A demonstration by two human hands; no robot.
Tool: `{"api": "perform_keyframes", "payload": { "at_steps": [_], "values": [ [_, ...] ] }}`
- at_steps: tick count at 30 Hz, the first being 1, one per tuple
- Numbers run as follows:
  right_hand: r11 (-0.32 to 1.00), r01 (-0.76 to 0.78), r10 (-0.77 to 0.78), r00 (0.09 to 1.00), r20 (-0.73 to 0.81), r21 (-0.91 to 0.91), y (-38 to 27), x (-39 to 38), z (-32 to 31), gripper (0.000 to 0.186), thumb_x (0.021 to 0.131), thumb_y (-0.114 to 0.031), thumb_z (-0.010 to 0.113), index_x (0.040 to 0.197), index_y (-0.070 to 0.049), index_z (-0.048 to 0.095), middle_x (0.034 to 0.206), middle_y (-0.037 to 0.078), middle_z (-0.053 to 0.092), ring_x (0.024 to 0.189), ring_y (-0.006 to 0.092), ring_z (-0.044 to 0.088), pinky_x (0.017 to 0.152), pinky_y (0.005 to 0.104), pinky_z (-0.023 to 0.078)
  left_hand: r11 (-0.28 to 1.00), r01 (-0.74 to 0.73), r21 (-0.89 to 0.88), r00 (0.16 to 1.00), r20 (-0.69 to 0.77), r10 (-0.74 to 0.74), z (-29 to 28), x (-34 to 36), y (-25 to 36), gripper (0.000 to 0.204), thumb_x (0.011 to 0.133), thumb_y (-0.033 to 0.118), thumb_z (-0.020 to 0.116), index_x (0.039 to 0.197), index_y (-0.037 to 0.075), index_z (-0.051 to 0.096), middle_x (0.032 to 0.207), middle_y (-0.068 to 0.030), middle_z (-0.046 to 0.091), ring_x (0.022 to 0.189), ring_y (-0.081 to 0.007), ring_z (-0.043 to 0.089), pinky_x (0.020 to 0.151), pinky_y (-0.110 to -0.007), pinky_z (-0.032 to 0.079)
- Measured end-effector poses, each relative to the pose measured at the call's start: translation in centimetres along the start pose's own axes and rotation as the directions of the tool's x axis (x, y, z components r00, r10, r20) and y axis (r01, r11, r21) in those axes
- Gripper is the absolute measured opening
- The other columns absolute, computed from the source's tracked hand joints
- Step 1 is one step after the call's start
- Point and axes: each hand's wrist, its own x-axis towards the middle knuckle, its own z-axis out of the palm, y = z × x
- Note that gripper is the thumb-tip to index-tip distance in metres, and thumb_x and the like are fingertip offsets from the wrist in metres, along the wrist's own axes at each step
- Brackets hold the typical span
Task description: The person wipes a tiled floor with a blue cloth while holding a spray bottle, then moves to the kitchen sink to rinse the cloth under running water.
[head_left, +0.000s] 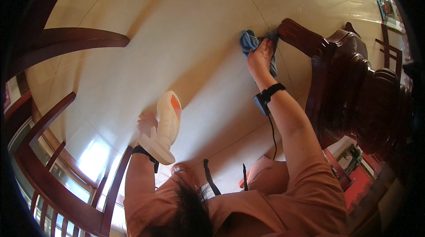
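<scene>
My right hand [260,58] presses a blue cloth [249,40] onto the pale tiled floor. Folds of the cloth stick out on both sides of my fingers. It lies right against the end of a dark carved wooden furniture foot [301,36]. On the left, my left hand [146,123] is closed around a white spray bottle [166,124] with an orange patch on its side. The bottle hides part of that hand, and it is held above the floor with its head toward me.
A thick carved wooden pedestal [349,77] rises at the right. Curved dark wooden legs [79,38] reach in from the left, above a slatted wooden chair [66,192]. A black wristband device [265,97] with a dangling cable is on my right wrist. My knee [268,172] is near the floor.
</scene>
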Motion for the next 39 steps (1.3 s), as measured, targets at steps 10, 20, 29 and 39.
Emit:
{"api": "perform_keyframes", "payload": {
  "at_steps": [10,20,29,39],
  "values": [
    [0.984,0.176,-0.172,0.982,-0.076,0.036,-1.2,7.8,-0.7,0.065,0.087,-0.017,0.050,0.138,0.008,0.017,0.145,0.028,0.016,0.136,0.0400,0.013,0.112,0.0435,0.012,1.000,-0.011,0.004,1.000,0.003,0.011,-0.3,0.1,-0.1,0.047,0.078,0.028,0.067,0.114,0.003,0.052,0.106,-0.0064,0.056,0.099,-0.0198,0.051,0.086,-0.034,0.044],
    [0.995,0.095,-0.099,0.985,-0.141,-0.035,-1.2,12.5,-0.3,0.064,0.089,-0.027,0.048,0.144,-0.012,0.019,0.149,0.012,0.018,0.137,0.0348,0.013,0.111,0.0493,0.013,1.000,-0.009,-0.027,1.000,0.009,0.009,-0.9,-0.5,-0.6,0.047,0.078,0.028,0.067,0.114,0.003,0.051,0.107,-0.0065,0.056,0.099,-0.0197,0.051,0.086,-0.034,0.045],
    [0.700,0.704,-0.700,0.710,0.077,-0.118,-1.4,-0.1,3.2,0.063,0.076,-0.016,0.060,0.135,-0.014,0.037,0.140,0.012,0.035,0.129,0.0323,0.031,0.106,0.0530,0.022,1.000,-0.021,-0.006,1.000,-0.001,0.021,-0.5,-0.1,-0.9,0.048,0.078,0.029,0.067,0.115,0.003,0.051,0.108,-0.0066,0.056,0.100,-0.0195,0.051,0.085,-0.034,0.045],
    [0.514,0.664,-0.856,0.435,0.278,0.543,5.6,-17.0,-2.7,0.039,0.078,0.007,0.049,0.114,-0.007,0.056,0.120,0.012,0.054,0.116,0.0297,0.048,0.098,0.0417,0.039,0.999,-0.036,0.035,0.999,0.004,0.036,0.1,-0.8,-1.4,0.049,0.078,0.029,0.067,0.116,0.003,0.051,0.108,-0.0067,0.056,0.100,-0.0194,0.051,0.085,-0.034,0.045]
  ]
}}
